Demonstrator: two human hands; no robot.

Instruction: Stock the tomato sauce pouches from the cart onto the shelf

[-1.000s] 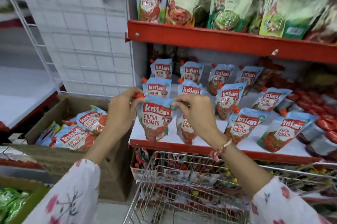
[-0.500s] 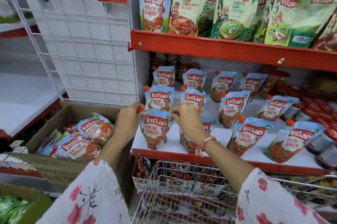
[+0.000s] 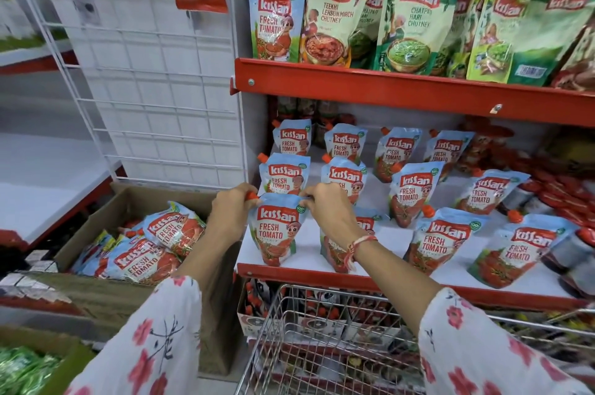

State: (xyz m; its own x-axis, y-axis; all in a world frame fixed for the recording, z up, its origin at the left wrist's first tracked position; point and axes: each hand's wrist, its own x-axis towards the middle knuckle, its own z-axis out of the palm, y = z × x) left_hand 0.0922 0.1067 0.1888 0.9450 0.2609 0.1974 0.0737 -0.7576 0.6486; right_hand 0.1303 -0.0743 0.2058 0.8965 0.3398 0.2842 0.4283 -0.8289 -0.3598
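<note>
A blue and red tomato sauce pouch (image 3: 276, 230) stands upright at the front left corner of the white middle shelf (image 3: 380, 258). My left hand (image 3: 230, 212) pinches its orange spout at the top left corner. My right hand (image 3: 328, 206) pinches its top right corner. Several matching pouches stand in rows behind and to the right, one (image 3: 336, 253) partly hidden by my right wrist. More of these pouches lie in a cardboard box (image 3: 106, 220) at the left. The wire cart (image 3: 322, 346) sits below the shelf in front of me.
The red upper shelf (image 3: 402, 88) carries chutney pouches and one tomato pouch. A white wire grid panel (image 3: 151, 72) stands at the left of the shelving. Red sachets are piled at the middle shelf's right end. Green packets lie in a box at the bottom left.
Both hands have lowered the pouch onto the shelf's front left corner, and it now stands on its base. The camera has moved closer and tilted up.
</note>
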